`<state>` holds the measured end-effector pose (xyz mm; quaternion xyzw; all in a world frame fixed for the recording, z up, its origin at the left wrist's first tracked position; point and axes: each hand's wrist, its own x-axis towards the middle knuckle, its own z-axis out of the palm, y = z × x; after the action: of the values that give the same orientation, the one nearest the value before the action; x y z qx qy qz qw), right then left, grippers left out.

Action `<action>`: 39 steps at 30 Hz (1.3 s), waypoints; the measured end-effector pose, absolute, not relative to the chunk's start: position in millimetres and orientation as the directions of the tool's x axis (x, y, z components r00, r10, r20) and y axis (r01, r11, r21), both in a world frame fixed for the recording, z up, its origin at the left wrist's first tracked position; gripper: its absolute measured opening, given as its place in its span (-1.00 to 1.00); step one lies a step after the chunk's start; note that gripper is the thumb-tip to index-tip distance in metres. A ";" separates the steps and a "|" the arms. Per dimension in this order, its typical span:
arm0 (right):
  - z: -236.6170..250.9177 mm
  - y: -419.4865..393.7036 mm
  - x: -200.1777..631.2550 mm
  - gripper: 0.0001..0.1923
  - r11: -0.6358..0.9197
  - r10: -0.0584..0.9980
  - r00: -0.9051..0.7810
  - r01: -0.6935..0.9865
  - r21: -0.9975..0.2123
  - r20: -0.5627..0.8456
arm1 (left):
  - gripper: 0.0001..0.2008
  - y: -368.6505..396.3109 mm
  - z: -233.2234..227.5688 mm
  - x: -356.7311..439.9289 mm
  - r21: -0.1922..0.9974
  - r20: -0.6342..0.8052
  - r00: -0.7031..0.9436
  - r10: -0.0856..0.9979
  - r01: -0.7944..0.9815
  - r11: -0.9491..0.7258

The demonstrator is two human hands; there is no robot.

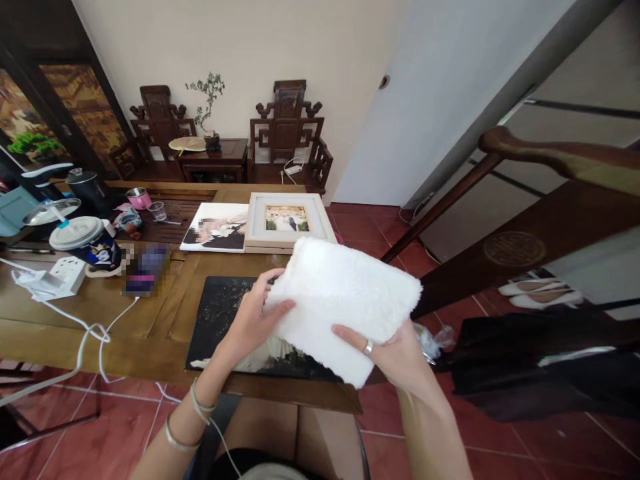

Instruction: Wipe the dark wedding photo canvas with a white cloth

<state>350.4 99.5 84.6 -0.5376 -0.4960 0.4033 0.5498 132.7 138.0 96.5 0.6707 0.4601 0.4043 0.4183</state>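
Holding one folded white towel (345, 303) above the near edge of the wooden table (100, 313), the person grips it from both sides in the head view. Two hands show: the left hand (253, 317) clasps the towel's left end, thumb on top and fingers curled behind; the right hand (395, 353), wearing one ring, pinches the lower right corner with thumb over the fabric. Under the towel lies one dark photo print (225, 320), partly hidden by it. Beyond it rest one framed photo (287, 220) and one unframed print (215, 230), touching side by side. Further left stand one lidded cup (87, 243), one white power strip (63, 275) with its cable and one clear glass (158, 211). Two carved chairs (287, 130) flank one small side table (217, 157) at the wall.
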 end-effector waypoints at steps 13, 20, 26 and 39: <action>74.5 125.5 394.8 -0.84 0.186 0.726 0.228 0.843 -0.504 0.649 | -0.58 111.4 78.6 64.8 0.522 0.187 -0.017 0.982 0.849 -0.084; 39.4 124.5 351.1 -0.39 0.598 0.780 -0.519 0.783 -0.173 0.348 | -0.49 101.6 29.3 32.0 0.382 0.197 -0.018 0.980 0.922 -0.060; 33.2 144.7 332.4 -0.32 0.543 0.829 -0.499 0.826 -0.150 0.253 | -0.60 114.5 31.5 22.2 0.412 0.353 0.232 0.906 0.831 -0.373; 75.9 92.6 376.9 -0.62 0.439 0.888 -0.330 0.817 -0.374 0.321 | -0.58 126.1 31.7 12.5 0.465 0.308 0.249 0.918 0.802 -0.374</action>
<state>376.9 92.6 75.9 -0.5246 -0.8124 0.0724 0.2440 12.5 126.1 31.7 0.7831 0.5493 0.2714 0.1066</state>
